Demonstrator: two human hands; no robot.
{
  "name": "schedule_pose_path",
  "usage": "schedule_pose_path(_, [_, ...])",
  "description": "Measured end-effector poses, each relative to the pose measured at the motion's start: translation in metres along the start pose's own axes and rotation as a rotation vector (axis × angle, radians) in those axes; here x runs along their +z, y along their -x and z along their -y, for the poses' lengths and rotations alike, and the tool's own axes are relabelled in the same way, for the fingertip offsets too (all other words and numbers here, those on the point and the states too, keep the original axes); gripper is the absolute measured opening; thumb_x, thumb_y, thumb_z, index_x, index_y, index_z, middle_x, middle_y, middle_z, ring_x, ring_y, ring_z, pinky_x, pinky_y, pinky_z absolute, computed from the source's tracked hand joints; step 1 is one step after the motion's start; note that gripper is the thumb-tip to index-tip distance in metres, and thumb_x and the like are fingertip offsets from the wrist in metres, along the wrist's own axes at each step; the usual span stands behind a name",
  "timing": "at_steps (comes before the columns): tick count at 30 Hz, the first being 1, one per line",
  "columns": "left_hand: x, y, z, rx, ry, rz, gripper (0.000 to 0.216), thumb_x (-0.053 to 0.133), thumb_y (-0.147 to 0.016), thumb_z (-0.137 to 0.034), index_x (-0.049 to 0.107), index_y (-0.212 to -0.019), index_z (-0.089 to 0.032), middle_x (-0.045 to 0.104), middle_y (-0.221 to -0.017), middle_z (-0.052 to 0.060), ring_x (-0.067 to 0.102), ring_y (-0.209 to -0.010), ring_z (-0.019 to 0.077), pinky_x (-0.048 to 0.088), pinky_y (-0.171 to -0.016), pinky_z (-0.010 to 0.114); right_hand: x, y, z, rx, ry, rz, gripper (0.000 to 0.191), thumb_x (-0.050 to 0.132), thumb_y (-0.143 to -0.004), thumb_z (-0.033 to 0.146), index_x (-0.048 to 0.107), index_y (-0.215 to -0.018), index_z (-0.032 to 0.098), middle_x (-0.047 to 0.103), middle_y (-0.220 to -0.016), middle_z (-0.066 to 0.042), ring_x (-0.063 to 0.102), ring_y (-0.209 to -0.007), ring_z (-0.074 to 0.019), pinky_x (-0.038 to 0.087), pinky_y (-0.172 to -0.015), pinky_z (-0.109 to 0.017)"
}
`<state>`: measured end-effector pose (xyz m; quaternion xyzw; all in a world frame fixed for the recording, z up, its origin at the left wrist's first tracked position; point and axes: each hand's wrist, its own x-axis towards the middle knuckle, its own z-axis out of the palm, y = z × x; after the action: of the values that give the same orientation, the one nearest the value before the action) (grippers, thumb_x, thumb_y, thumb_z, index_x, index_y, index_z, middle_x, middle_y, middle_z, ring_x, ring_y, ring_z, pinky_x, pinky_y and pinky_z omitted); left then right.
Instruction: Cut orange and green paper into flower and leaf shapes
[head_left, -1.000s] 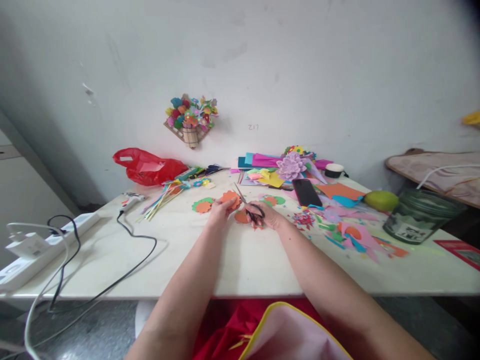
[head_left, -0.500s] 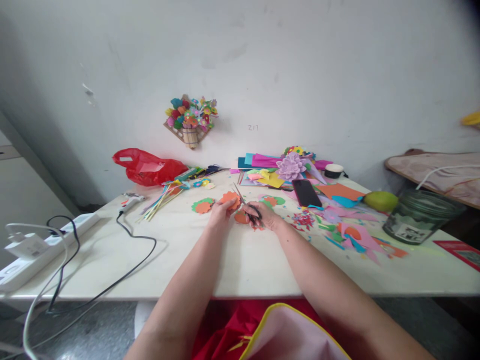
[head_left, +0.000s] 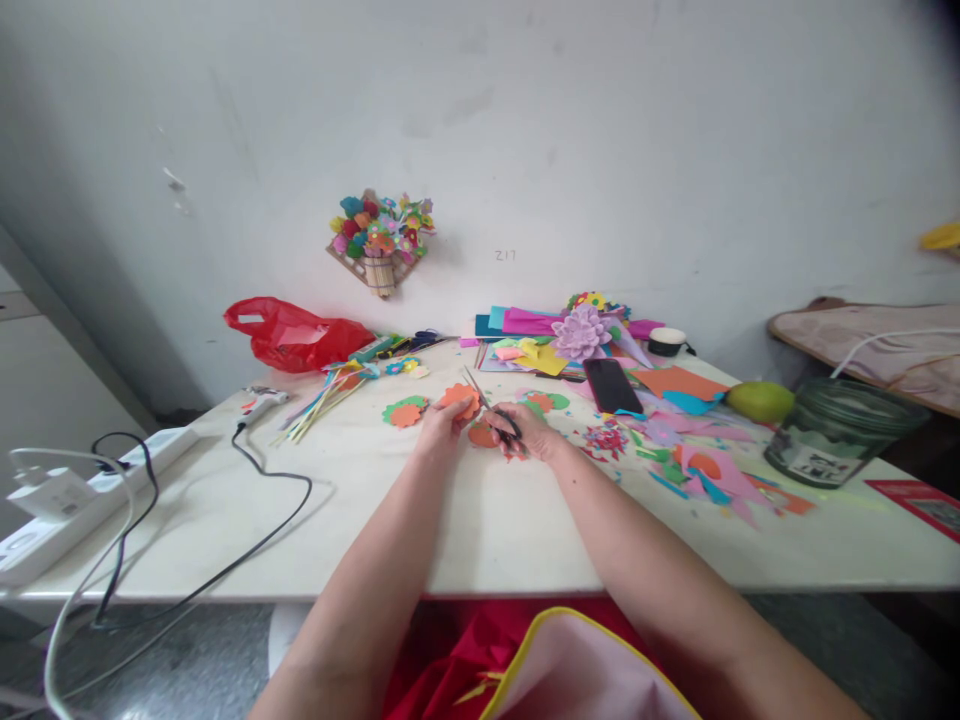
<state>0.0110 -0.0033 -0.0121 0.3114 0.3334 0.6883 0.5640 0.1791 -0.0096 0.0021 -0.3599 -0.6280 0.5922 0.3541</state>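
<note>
My left hand [head_left: 444,424] pinches an orange scalloped flower cutout [head_left: 460,400] above the middle of the table. Close beside it, my right hand [head_left: 527,432] grips a pair of black-handled scissors [head_left: 507,424], their blades pointing up and left along the cutout's right edge. Under and between the hands lies another orange cutout [head_left: 481,434], partly hidden. To the left, an orange flower cutout [head_left: 407,411] rests on a green one [head_left: 388,410]. Green and orange cutouts [head_left: 553,402] lie just behind my right hand.
Small scraps [head_left: 606,438], a phone [head_left: 611,386], foam sheet offcuts [head_left: 724,470] and a green glass jar [head_left: 832,440] occupy the right. On the left are a glue gun [head_left: 260,403] with its cord, a power strip [head_left: 49,530], thin sticks [head_left: 315,408] and a red bag [head_left: 292,335].
Almost nothing differs. The scissors' blades have shifted very slightly to the left; both hands keep their hold in nearly the same place.
</note>
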Motion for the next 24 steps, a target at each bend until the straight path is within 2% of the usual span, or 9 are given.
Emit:
schedule_pose_path(7, [-0.0028,-0.0031,0.0010,-0.019,-0.022,-0.005,0.027,0.089,-0.058,-0.012,0.071,-0.077,-0.016,0.076,-0.078,0.003,0.073,-0.075,0.0183,0.058,-0.081,0.032,0.0009,-0.0008,0.0003,-0.005,0.008,-0.002,0.028,0.072,-0.087,0.039,0.059,-0.075,0.017,0.059,-0.050,0.005,0.043,-0.030,-0.0051,0.028,-0.029,-0.016])
schedule_pose_path(14, [-0.0015,-0.0016,0.0006,-0.018,-0.010,-0.025,0.022,0.087,-0.060,-0.011,0.072,-0.077,-0.016,0.077,-0.081,0.005,0.074,-0.081,0.0207,0.058,-0.082,0.032,-0.0034,-0.0060,-0.0054,-0.011,-0.008,0.045,0.031,0.069,-0.089,0.044,0.060,-0.078,0.017,0.062,-0.056,0.004,0.049,-0.033,-0.0059,0.031,-0.029,-0.017])
schedule_pose_path(24, [-0.0011,-0.0014,-0.0011,-0.027,-0.016,-0.010,0.022,0.087,-0.057,-0.009,0.072,-0.073,-0.015,0.076,-0.077,0.004,0.071,-0.071,0.0169,0.057,-0.074,0.029,0.0000,-0.0024,0.0003,0.001,0.014,-0.004,0.029,0.072,-0.088,0.039,0.059,-0.075,0.017,0.060,-0.052,0.004,0.047,-0.032,-0.0052,0.028,-0.028,-0.015])
